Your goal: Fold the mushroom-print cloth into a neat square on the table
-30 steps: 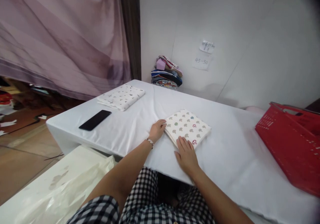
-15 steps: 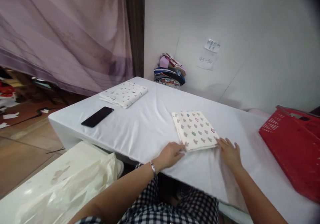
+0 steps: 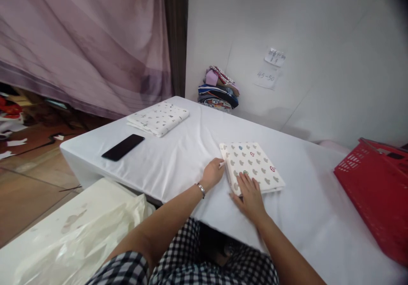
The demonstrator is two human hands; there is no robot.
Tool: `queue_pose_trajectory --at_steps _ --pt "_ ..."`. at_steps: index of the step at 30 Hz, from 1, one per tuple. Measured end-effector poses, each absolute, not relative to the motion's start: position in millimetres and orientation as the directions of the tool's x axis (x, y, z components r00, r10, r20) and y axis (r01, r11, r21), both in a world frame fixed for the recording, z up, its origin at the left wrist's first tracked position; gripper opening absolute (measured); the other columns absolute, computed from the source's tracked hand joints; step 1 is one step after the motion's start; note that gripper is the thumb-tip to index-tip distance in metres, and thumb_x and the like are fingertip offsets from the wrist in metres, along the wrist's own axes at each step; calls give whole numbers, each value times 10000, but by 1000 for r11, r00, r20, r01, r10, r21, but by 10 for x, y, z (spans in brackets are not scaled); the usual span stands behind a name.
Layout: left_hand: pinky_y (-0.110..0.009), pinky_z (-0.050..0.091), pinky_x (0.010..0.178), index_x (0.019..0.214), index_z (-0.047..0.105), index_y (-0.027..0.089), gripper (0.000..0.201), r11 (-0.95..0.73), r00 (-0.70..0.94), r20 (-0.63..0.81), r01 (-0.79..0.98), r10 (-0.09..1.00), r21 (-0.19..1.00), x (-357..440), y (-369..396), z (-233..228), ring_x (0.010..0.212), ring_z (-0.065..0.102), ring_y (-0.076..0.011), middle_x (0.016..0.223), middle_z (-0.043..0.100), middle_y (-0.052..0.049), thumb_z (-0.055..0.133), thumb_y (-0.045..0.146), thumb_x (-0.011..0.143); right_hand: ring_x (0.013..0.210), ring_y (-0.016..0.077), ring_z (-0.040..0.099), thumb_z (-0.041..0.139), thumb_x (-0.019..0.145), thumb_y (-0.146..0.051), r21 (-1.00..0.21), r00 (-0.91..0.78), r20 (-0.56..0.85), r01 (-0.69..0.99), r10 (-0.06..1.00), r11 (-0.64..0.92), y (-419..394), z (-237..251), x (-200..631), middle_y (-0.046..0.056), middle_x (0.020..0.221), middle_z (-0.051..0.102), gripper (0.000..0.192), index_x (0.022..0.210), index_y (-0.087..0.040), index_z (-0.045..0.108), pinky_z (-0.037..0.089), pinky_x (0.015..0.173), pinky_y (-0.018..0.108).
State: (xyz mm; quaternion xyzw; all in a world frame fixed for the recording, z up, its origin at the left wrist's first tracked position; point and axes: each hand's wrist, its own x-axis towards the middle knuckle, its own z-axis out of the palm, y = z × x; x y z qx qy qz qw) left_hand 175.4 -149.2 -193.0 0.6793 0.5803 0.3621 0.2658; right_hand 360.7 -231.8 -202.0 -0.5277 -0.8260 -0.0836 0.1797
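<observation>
A folded cream cloth (image 3: 259, 166) with grey, red and green motifs lies flat on the white-covered table in front of me. At its left side, my left hand (image 3: 213, 173) is closed, its fingertips pinching a small white edge of the cloth. My right hand (image 3: 251, 198) rests with fingers stretched on the cloth's near left corner, covering part of the print. Farther left lies a second folded white cloth (image 3: 159, 118) with small dark prints. A black phone (image 3: 123, 147) sits nearer to me, apart from both hands.
The white tablecloth (image 3: 178, 162) spreads beneath everything. To the right stands a red plastic basket (image 3: 372, 196). A pile of folded fabrics (image 3: 218, 90) is by the wall beyond the far edge. At lower left, a white surface (image 3: 95, 198) carries a crumpled plastic bag (image 3: 92, 242).
My right hand has moved left from the cloth's near right corner onto its near left part. My left hand has gone up along the left edge and now pinches it.
</observation>
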Motion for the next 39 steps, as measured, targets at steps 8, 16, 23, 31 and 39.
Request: queue_pose_trajectory --at_steps 8,16,23,31,39 --pt "-373 326 1011 1283 471 143 480 -101 -1 165 786 986 610 1788 -689 -1928 1171 488 -241 1249 562 -125 488 247 815 1309 289 340 483 852 -473 -14 -401 432 893 808 451 -2322 -2102 3642 128 1396 413 637 1393 -169 342 251 1042 474" --pt "-338 304 988 1086 641 246 367 -60 -20 116 764 993 643 1825 -277 -1949 1064 546 -204 1015 675 -60 478 182 763 1322 278 323 493 854 -452 -22 -419 439 879 795 476 -2303 -2150 3676 115 1405 402 620 1389 -174 347 272 1042 470" --pt "-298 298 984 900 706 287 290 -59 -21 111 738 994 672 1737 -63 -2000 901 599 -165 792 712 10 488 184 739 1340 259 293 481 855 -306 -59 -438 416 862 797 504 -2318 -2131 3697 110 1411 394 606 1412 -152 300 276 1061 463" --pt "-305 302 992 897 714 298 288 -65 -36 129 714 991 697 1751 -99 -1967 872 614 -159 798 718 25 501 196 731 1349 261 270 470 829 -240 -82 -433 398 861 808 502 -2307 -2121 3674 106 1423 375 593 1395 -139 325 265 1064 473" --pt "-254 407 931 1070 654 253 330 -76 -33 130 664 991 744 1670 -233 -1993 965 615 -151 1011 699 11 469 206 800 1351 261 265 468 793 -201 -112 -417 405 861 814 496 -2297 -2114 3659 113 1414 388 573 1356 -133 391 254 1068 478"
